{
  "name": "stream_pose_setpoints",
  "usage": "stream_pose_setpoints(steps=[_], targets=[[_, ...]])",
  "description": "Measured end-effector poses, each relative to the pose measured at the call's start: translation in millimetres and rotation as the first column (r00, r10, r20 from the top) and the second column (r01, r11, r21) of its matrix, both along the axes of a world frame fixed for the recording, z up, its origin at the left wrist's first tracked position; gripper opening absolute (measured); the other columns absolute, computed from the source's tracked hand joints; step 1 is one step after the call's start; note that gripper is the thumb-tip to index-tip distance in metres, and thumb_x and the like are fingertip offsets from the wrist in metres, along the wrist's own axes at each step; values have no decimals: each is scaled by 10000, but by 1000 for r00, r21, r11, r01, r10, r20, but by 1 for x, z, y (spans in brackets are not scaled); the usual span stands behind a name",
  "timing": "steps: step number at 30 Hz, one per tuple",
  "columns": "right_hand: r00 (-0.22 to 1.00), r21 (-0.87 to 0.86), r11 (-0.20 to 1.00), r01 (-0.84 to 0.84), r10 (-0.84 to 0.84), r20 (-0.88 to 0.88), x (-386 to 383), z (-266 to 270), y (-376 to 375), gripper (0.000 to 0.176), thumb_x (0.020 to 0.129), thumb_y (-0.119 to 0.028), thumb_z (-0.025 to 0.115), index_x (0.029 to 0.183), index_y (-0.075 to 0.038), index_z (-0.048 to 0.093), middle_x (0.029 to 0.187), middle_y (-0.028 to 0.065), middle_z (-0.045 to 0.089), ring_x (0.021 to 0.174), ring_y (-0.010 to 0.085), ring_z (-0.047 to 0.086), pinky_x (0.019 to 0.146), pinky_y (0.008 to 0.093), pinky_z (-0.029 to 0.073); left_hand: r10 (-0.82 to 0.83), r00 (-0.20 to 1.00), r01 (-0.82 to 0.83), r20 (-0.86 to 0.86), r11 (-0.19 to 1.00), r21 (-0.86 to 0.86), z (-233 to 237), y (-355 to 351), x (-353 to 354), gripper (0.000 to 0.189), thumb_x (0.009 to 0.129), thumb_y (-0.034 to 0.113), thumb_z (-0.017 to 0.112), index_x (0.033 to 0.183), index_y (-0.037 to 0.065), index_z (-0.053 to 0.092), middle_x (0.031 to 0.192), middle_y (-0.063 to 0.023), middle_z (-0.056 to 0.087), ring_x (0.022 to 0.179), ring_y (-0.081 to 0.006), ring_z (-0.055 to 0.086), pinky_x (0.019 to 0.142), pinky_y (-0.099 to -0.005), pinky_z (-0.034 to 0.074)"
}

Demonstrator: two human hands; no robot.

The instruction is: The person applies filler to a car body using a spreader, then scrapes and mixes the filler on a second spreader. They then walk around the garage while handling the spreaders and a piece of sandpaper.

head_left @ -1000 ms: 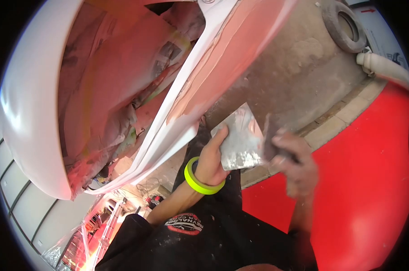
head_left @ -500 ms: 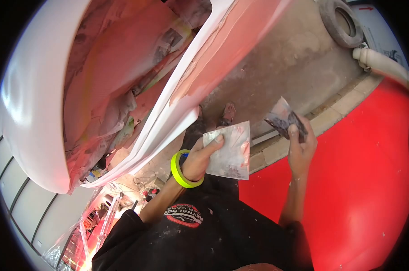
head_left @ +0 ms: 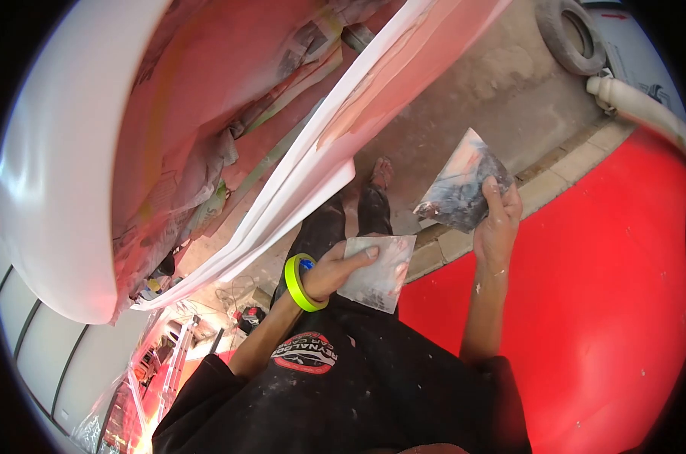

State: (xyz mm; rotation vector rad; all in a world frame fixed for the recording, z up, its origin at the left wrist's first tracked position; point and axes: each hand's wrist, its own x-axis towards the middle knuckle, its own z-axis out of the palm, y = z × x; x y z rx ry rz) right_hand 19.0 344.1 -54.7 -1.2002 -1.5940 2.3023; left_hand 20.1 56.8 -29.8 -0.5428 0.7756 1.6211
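Observation:
My left hand (head_left: 335,272) is closed on a thin whitish square plate (head_left: 381,276) with reddish smears, its thumb lying flat on top. A roll of neon-yellow tape (head_left: 300,284) hangs around my left wrist. Up and to the right, my right hand (head_left: 500,208) grips a second thin plate (head_left: 464,185) by its lower right side. That one is dark grey with pink and white smears, and it slants with one corner up. Apart from each other, the two plates do not touch. The fingers behind both plates are mostly hidden.
A white and pink car body panel (head_left: 335,144) with patchy filler runs diagonally on my left, beside a large white panel (head_left: 63,174). At my right is a glossy red panel (head_left: 585,303). A tire (head_left: 571,36) and a pale pipe (head_left: 638,106) lie far right.
My right hand has turned its plate so that more of the face shows. The left hand has shifted slightly down, tilting its plate. The car panel appears further right in view.

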Motion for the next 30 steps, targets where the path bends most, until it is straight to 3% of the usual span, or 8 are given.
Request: stream_pose_setpoints(steps=[9, 12, 15, 18, 21, 24, 30], targets=[[997, -27, 999, 36, -38, -66, 1, 8, -14, 310, 1007, -76, 626, 1281, 62, 584, 1212, 83, 651, 1095, 135, 585, 991, 311, 443, -49, 997, 49, -58, 999, -16, 6, 4, -6, 415, 1070, 230, 545, 1401, -20, 552, 1211, -80, 684, 1078, -151, 664, 947, -299, 517], [987, -30, 992, 126, -128, -101, -6, 11, -21, 324, 1012, -75, 619, 1300, 67, 579, 1198, 76, 654, 1070, 122, 584, 979, 311, 451, -28, 999, 29, -36, 999, 28, 9, 3, -8, 409, 1068, 220, 545, 1392, -30, 559, 1213, -91, 690, 1075, -159, 671, 951, -308, 521], [986, 67, 987, 143, -136, -99, -16, 17, -22, 308, 1018, -77, 609, 1292, 64, 615, 1197, 65, 659, 1073, 123, 583, 986, 303, 455, -38, 999, 38, -36, 999, -4, 10, 0, -5, 404, 1068, 208, 546, 1387, -40, 557, 1226, -105, 689, 1080, -167, 676, 952, -319, 525], [993, 341, 939, 43, -3, -116, -28, 19, -26, 280, 1016, -77, 603, 1268, 30, 668, 1213, 69, 681, 1101, 142, 601, 1002, 293, 453, -60, 997, 57, -42, 996, -69, 13, -3, -4, 399, 1066, 208, 550, 1379, -39, 561, 1230, -110, 688, 1090, -173, 676, 960, -323, 524], [981, 559, 826, 76, 38, -190, -43, 18, -42, 278, 1009, -89, 606, 1260, -20, 701, 1231, 86, 701, 1154, 175, 612, 1031, 304, 443, -60, 998, 60, 4, 997, -46, 9, -8, -1, 397, 1064, 208, 553, 1372, -41, 564, 1229, -109, 688, 1100, -176, 675, 967, -324, 522], [989, 646, 755, 111, -18, -149, -49, 3, -58, 301, 998, -32, 608, 1288, -19, 688, 1241, 65, 697, 1147, 141, 609, 1020, 293, 453, -102, 995, 101, -21, 992, -73, 5, -13, 3, 411, 1060, 216, 560, 1381, -40, 554, 1231, -113, 686, 1106, -177, 672, 972, -329, 521], [959, 705, 662, 255, -77, -274, -75, -17, -69, 308, 998, -27, 601, 1293, -35, 691, 1265, 86, 698, 1136, 152, 621, 990, 294, 466, -133, 991, 131, -26, 990, -51, 4, -15, 5, 437, 1062, 230, 549, 1404, -41, 523, 1241, -119, 676, 1107, -185, 669, 975, -338, 521]])
